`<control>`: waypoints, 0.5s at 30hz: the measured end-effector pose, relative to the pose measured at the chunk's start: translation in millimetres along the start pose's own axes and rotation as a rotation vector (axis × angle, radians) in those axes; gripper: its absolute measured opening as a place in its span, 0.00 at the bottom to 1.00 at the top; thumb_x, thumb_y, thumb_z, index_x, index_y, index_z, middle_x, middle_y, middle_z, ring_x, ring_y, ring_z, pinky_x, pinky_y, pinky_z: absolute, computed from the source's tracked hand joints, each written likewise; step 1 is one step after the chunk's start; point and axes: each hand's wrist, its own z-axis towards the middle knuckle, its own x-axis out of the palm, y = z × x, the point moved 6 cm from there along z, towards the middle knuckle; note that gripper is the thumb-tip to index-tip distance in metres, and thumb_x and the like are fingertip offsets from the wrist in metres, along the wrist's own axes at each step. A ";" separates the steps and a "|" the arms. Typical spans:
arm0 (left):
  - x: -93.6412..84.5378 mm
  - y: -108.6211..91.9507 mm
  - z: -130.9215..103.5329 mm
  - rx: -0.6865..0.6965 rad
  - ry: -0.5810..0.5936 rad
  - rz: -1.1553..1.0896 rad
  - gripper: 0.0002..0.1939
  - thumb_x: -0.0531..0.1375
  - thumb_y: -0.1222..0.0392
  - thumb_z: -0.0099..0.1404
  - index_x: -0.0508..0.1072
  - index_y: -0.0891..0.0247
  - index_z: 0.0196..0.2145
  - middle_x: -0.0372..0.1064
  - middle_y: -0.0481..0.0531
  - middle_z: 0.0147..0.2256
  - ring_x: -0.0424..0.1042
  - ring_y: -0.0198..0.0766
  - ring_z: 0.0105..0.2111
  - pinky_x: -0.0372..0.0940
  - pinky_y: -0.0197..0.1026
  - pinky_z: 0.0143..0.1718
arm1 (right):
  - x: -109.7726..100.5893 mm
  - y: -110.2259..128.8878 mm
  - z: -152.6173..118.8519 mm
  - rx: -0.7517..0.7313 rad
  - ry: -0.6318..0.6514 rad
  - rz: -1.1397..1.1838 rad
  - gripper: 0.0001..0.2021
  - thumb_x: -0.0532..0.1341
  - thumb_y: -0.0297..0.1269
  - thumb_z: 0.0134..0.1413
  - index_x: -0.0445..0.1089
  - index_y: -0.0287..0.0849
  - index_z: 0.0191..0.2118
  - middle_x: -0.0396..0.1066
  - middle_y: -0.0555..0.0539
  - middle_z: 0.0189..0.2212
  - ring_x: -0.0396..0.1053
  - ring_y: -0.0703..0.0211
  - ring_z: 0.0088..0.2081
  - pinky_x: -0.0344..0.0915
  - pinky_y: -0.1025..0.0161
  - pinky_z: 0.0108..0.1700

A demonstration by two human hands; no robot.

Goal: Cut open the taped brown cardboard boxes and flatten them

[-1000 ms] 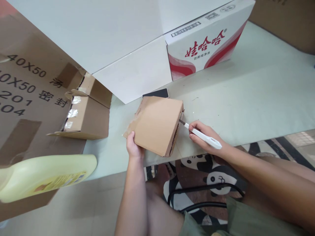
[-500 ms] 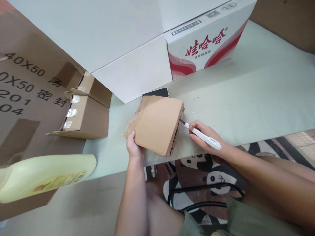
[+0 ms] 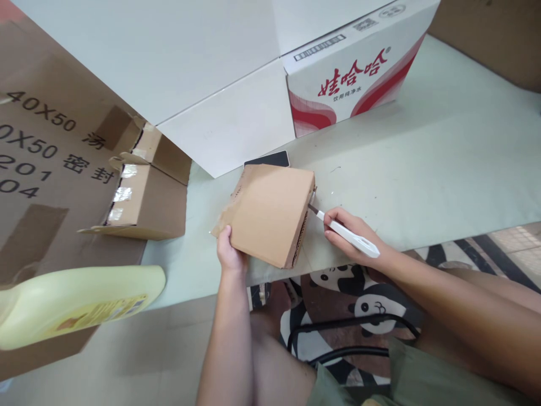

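A small brown cardboard box (image 3: pixel 270 214) rests tilted near the table's front edge. My left hand (image 3: pixel 231 252) grips its near left corner, thumb on top and the other fingers hidden beneath. In my right hand (image 3: pixel 349 231) is a white-handled knife (image 3: pixel 353 238), its fingers closed round the handle. The dark blade meets the right side of the box, at the slit along that edge; how deep the tip sits I cannot tell. Behind the box lies a dark, flat, phone-like object (image 3: pixel 270 159), partly covered by it.
White cartons stand at the back, one a red-printed water carton (image 3: pixel 350 84). On the left are smaller taped boxes (image 3: pixel 154 194), a large printed carton (image 3: pixel 38 152) and a pale yellow bottle (image 3: pixel 84 301). The pale green tablecloth (image 3: pixel 443 152) has small scraps on it. A panda-patterned chair (image 3: pixel 376 313) is below.
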 end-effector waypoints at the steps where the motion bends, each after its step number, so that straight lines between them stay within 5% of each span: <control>1: 0.1 -0.1 -0.2 0.000 -0.002 -0.003 0.25 0.63 0.49 0.55 0.77 0.62 0.48 0.74 0.57 0.54 0.68 0.53 0.59 0.65 0.48 0.57 | -0.2 0.0 -0.1 -0.001 -0.001 0.002 0.06 0.56 0.40 0.55 0.58 0.47 0.38 0.61 0.54 0.25 0.58 0.60 0.26 0.57 0.62 0.31; 15: 1.2 -0.6 0.0 0.030 0.029 0.020 0.24 0.62 0.49 0.57 0.76 0.62 0.49 0.74 0.57 0.54 0.70 0.53 0.58 0.66 0.48 0.55 | 1.7 -1.9 1.0 0.007 0.003 0.008 0.07 0.56 0.39 0.55 0.58 0.47 0.38 0.62 0.54 0.25 0.58 0.59 0.26 0.57 0.61 0.31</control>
